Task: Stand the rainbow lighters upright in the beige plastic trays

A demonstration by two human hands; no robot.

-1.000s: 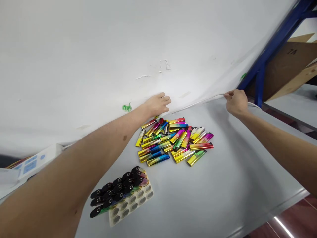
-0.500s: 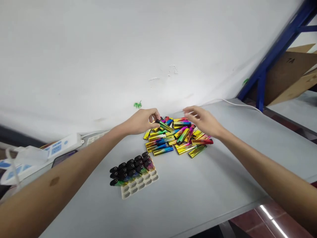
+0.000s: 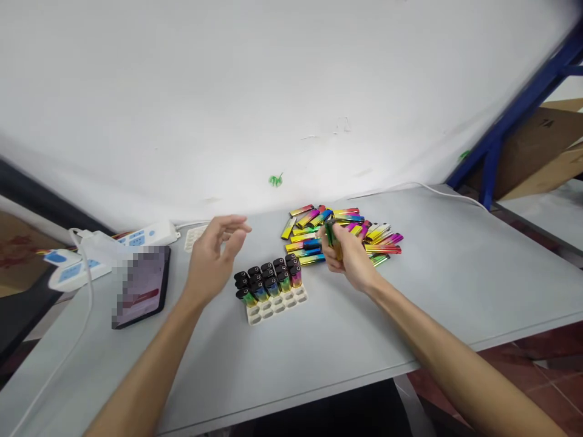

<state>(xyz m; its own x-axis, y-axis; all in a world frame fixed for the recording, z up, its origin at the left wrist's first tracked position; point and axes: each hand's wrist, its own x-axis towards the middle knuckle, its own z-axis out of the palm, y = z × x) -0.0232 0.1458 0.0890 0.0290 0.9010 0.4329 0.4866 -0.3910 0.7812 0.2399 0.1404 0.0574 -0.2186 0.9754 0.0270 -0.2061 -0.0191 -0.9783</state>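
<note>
My right hand (image 3: 348, 255) is closed around a green and gold lighter (image 3: 337, 243), held nearly upright at the near side of a pile. The pile (image 3: 303, 235) is made of several shiny gradient-coloured lighters lying loose on the table. My left hand (image 3: 212, 258) is raised left of a pale tray (image 3: 277, 308), its fingers apart from the thumb and nothing visible between them. Rows of lighters (image 3: 272, 285) stand in the tray's back holes, black ends up. The front holes show no lighters.
A phone (image 3: 152, 285) lies on the grey table at the left, beside white power strips (image 3: 141, 241) and a cable (image 3: 86, 303). Behind my left hand is another pale tray (image 3: 191, 238). A white wall borders the back; a blue frame (image 3: 492, 164) and cardboard boxes stand at the right.
The green-gold lighter has passed from my left hand to my right. My left hand moved away left and opened. The view shifted, bringing the phone into fuller sight.
</note>
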